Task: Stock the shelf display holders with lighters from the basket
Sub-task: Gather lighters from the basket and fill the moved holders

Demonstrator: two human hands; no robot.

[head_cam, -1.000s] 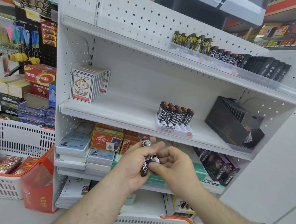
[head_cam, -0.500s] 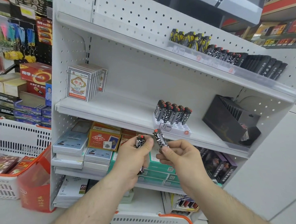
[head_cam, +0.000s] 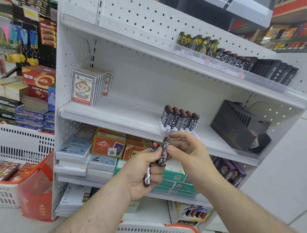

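In the head view, at centre frame, the left hand (head_cam: 143, 172) grips a small bunch of black-and-white patterned lighters with red buttons (head_cam: 149, 170), while the right hand (head_cam: 184, 150) pinches one upright patterned lighter (head_cam: 164, 151) of the same kind just beside that bunch. Just above, on the white metal middle shelf (head_cam: 113, 115), a clear plastic display holder (head_cam: 167, 131) carries a row of matching lighters (head_cam: 180, 118); a white basket with an orange rim (head_cam: 181, 227) shows at the bottom edge.

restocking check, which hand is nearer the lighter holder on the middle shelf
Right. The right hand, pinching one lighter, sits just below the lighter holder. The left hand, gripping more lighters, is lower and further left.
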